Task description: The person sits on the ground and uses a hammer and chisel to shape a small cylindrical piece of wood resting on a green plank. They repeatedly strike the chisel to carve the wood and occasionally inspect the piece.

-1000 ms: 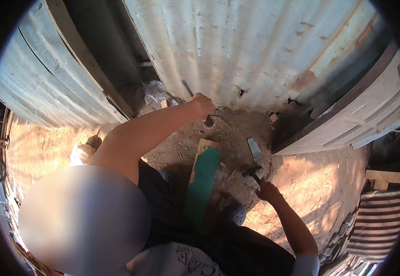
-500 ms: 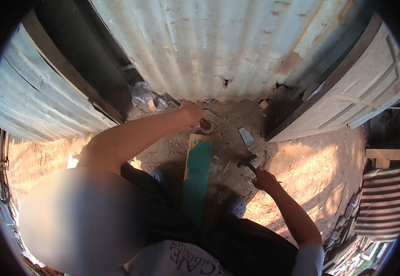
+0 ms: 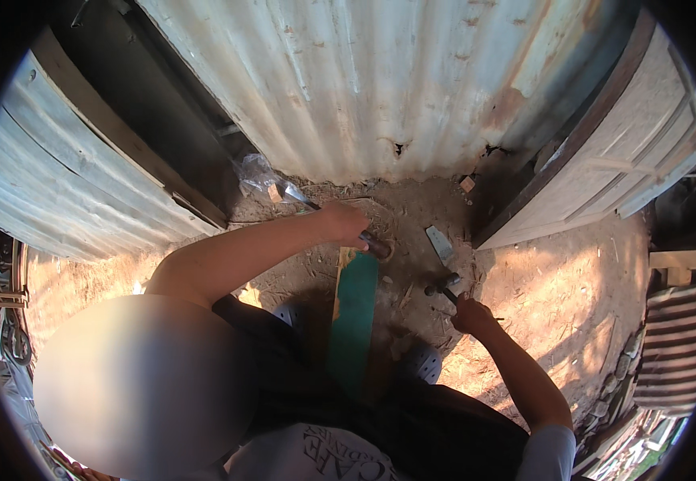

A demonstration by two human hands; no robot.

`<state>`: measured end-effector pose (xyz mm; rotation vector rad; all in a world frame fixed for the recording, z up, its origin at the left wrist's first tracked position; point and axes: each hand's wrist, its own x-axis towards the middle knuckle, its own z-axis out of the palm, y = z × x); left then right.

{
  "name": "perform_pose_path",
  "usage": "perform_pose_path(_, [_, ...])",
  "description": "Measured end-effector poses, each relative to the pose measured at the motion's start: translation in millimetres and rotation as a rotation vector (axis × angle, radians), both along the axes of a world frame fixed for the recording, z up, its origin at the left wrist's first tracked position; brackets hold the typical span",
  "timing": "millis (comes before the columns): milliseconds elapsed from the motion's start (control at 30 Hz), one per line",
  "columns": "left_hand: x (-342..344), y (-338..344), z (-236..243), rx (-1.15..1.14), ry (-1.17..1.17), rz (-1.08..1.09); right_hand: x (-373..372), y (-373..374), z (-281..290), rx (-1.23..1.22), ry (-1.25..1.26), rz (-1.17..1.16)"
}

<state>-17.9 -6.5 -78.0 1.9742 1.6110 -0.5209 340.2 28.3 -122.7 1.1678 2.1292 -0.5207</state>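
My left hand [image 3: 346,223] is wrapped round a chisel. Its wooden handle [image 3: 377,245] sticks out beside the far end of a green-painted wooden board [image 3: 356,313], while the flat metal blade [image 3: 293,192] points away to the far left. Whether the handle touches the board I cannot tell. At the right, my right hand [image 3: 472,314] grips a hammer [image 3: 444,283] by its handle, the dark head held above the dirt and apart from the board. The board lies lengthwise toward me between my shoes; its far end shows bare wood along the edge.
Corrugated metal sheeting [image 3: 380,88] stands ahead. A panelled door [image 3: 604,152] leans at the right. On the dirt lie a pale flat offcut [image 3: 438,244], a clear plastic bag [image 3: 256,171], and small orange-brown blocks [image 3: 466,183]. Another metal sheet [image 3: 83,168] rises at the left.
My left hand has come slightly nearer, bringing the chisel's handle end toward the board's far end and a little right. My right hand and hammer have barely moved. The view has shifted slightly.
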Motion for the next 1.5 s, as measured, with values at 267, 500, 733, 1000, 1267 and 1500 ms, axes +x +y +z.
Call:
perform_pose_path(267, [-41, 19, -11, 0.099, 0.368, 0.041, 0, -1, -2, -0.014, 0.01, 0.027])
perform_pose_path(500, [-28, 20, 1, -0.19, 0.051, 0.153, 3, 0, 1, -0.02, 0.021, 0.02])
perform_pose_path(733, [-15, 8, -8, 0.045, 0.111, 0.131, -7, 2, 9, -0.043, 0.02, -0.014])
perform_pose_path(1000, [-47, 11, -12, 0.052, 0.168, 0.153, -4, 0, 4, 0.02, -0.026, 0.049])
perform_pose_path(1267, [-29, 13, -1, -0.015, 0.145, 0.094, -2, 3, 3, -0.052, 0.024, -0.031])
perform_pose_path(1500, [-7, 26, 27, -0.329, 0.367, 0.046, -4, 0, 7, -0.02, -0.016, -0.004])
